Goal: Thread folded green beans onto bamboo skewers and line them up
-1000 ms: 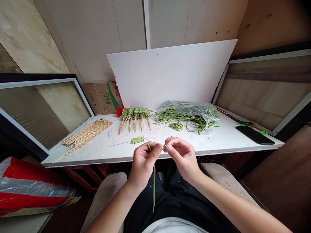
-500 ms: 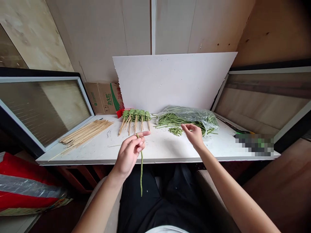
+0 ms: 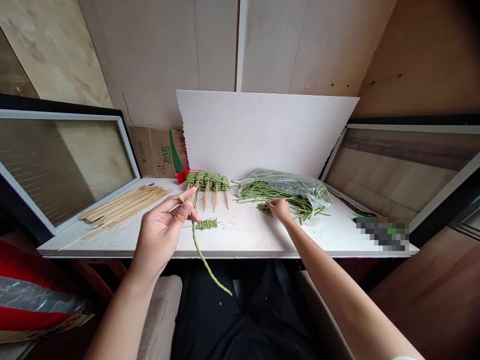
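Observation:
A long green bean (image 3: 204,260) hangs from my left hand (image 3: 161,230), its top pinched between thumb and fingers and its lower end over the table's front edge. Just right of those fingers, a skewer threaded with folded bean (image 3: 207,224) lies on the white table. My right hand (image 3: 279,207) is closed at a small pile of short bean pieces (image 3: 264,208); whatever its fingertips hold is hidden. Behind it, long beans (image 3: 258,191) spill from a clear plastic bag (image 3: 300,184). Finished-looking bean skewers (image 3: 208,180) are stacked at the back centre.
Bare bamboo skewers (image 3: 123,207) lie in a heap on the table's left. A cardboard box (image 3: 153,150) stands at the back left, beside an upright white board (image 3: 262,132). Framed glass panels flank the table. A blurred dark object (image 3: 380,232) sits at the right end.
My left hand has moved left with the bean, uncovering the threaded skewer on the table. My right hand has moved left and down to the small pile, its fingers closing. The view has shifted slightly.

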Demonstrator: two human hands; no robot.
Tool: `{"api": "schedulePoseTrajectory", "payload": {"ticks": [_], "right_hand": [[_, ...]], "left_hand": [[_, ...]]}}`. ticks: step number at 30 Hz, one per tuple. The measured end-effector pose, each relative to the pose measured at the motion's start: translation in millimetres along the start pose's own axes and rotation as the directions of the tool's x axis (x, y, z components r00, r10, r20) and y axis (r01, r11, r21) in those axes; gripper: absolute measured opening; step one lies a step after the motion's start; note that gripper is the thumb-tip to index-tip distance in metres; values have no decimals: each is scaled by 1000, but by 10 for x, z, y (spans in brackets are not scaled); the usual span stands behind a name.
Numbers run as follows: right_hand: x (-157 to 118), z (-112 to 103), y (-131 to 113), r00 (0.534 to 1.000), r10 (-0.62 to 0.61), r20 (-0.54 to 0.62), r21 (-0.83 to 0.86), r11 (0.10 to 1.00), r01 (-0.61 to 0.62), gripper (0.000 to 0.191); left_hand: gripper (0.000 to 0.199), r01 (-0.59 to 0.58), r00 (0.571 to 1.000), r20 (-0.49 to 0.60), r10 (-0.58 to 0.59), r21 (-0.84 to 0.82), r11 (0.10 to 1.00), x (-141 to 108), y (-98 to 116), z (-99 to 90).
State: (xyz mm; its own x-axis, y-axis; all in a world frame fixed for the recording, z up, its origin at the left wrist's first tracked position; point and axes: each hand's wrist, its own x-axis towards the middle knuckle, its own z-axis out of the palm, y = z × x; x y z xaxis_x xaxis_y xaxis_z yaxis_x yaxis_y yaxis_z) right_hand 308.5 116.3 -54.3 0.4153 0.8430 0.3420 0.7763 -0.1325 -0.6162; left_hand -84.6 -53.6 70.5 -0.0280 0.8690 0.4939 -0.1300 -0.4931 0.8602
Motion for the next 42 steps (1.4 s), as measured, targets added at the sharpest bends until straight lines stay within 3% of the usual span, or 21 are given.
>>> {"api": "schedulePoseTrajectory", "payload": {"ticks": [6, 9, 11, 13, 16, 18, 22, 25, 27, 31, 37, 42], "right_hand": [[-219, -99, -149, 997, -76, -10, 188, 979, 77, 69], [-520, -321, -412, 968, -239, 75, 504, 847, 170, 69], [-799, -510, -618, 899, -405, 169, 642, 737, 212, 62], [-1103, -688, -806, 795, -570, 206, 734, 628, 260, 52], [-1504, -866, -1014, 664, -727, 174, 778, 515, 359, 55], [-1682, -924, -1099, 626, -768, 135, 764, 483, 428, 53], [-1815, -987, -1167, 593, -805, -1, 703, 421, 573, 21], [-1802, -1057, -1169, 567, -819, -82, 651, 387, 653, 12], [-1775, -1108, -1158, 585, -802, -119, 616, 403, 677, 10], [-1712, -1170, -1111, 629, -755, -187, 571, 438, 695, 8], [-1718, -1178, -1091, 604, -779, -170, 524, 448, 724, 12], [-1773, -1158, -1121, 571, -802, -177, 502, 425, 753, 14]], "left_hand": [[52, -14, 1000, 4, 14, -7, 1000, 40, 46, -55], [54, 25, 997, 70, -26, 10, 1000, 28, -2, 7], [55, 68, 988, 134, -72, 38, 997, 1, -54, 79], [53, 102, 975, 190, -115, 77, 992, -41, -106, 167], [51, 141, 952, 256, -170, 127, 982, -123, -169, 304], [50, 171, 931, 301, -206, 138, 975, -181, -202, 385], [46, 206, 899, 362, -249, 153, 967, -268, -263, 495], [45, 218, 875, 412, -256, 139, 966, -294, -310, 537], [44, 205, 860, 445, -251, 150, 967, -297, -342, 553], [32, 91, 896, 400, -195, 265, 960, -287, -369, 557], [23, -124, 932, 361, -23, 378, 918, -283, -276, 531], [23, -140, 929, 370, -10, 377, 915, -322, -221, 541]]}}
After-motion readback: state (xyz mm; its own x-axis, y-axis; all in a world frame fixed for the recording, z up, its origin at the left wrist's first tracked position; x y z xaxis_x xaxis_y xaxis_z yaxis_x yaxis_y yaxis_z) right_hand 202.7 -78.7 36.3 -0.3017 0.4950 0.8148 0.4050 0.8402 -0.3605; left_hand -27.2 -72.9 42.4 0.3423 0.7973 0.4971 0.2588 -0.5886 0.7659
